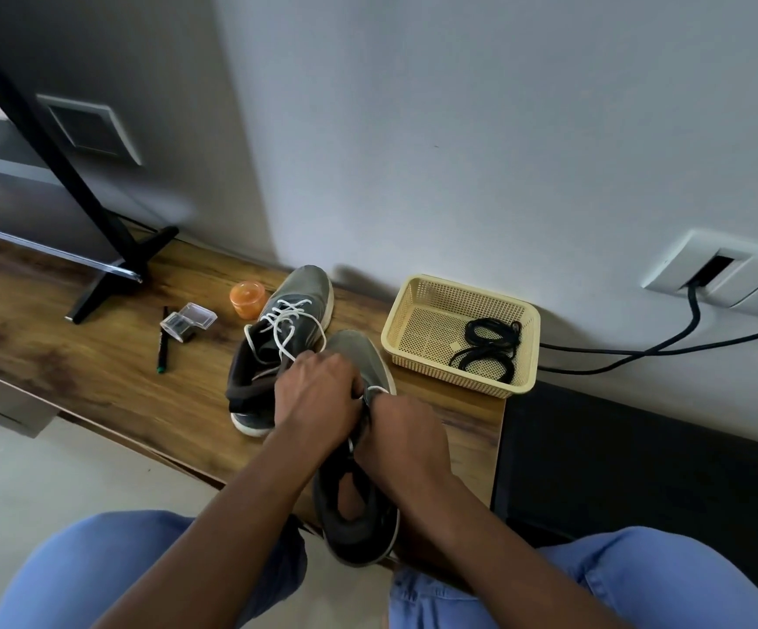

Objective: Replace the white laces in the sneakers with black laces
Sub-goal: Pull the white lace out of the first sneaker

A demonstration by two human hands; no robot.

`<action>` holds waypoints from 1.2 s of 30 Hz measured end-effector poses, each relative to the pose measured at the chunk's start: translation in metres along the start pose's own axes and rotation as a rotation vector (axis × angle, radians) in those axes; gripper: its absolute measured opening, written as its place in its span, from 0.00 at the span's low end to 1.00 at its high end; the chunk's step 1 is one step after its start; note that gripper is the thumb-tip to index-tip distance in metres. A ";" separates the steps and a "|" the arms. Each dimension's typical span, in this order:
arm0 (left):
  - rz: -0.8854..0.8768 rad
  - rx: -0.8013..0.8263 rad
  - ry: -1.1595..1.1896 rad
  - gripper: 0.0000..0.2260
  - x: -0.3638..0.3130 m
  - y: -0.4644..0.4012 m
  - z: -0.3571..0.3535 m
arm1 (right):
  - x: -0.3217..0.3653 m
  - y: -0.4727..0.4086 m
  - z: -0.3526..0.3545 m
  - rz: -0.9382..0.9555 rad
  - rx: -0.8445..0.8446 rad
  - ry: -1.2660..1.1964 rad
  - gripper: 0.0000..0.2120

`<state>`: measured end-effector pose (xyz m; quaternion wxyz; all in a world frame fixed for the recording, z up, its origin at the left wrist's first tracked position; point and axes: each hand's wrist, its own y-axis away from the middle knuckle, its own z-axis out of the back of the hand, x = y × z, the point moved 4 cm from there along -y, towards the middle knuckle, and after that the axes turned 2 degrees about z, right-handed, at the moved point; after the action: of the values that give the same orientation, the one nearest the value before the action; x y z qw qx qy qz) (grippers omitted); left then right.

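Two grey sneakers with white soles lie on the wooden shelf [109, 370]. The far sneaker [286, 320] has its white lace [284, 324] loose across the tongue. The near sneaker [359, 469] points away from me, heel hanging over the shelf's front edge. My left hand [318, 392] and my right hand [402, 440] meet over its middle, fingers curled, pinching a bit of white lace [375, 392] between them. The lacing below the hands is hidden. Black laces [488, 349] lie coiled in the cream basket [406, 331].
An orange jar [247, 298], a clear plastic box [187, 320] and a pen [162, 345] lie left of the sneakers. A black TV stand foot [118, 274] stands at the far left. Black cables [640, 351] run from a wall socket [717, 270] at right. My knees are below.
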<state>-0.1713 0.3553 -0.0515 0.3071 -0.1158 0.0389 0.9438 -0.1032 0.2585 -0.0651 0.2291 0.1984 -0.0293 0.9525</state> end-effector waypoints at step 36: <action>-0.014 0.111 -0.008 0.06 0.008 -0.009 -0.008 | -0.006 0.000 0.001 0.023 -0.039 -0.065 0.06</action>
<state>-0.1713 0.3658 -0.0612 0.3200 -0.0949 0.0890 0.9384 -0.0980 0.2561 -0.0663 0.2208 0.2241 -0.0576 0.9475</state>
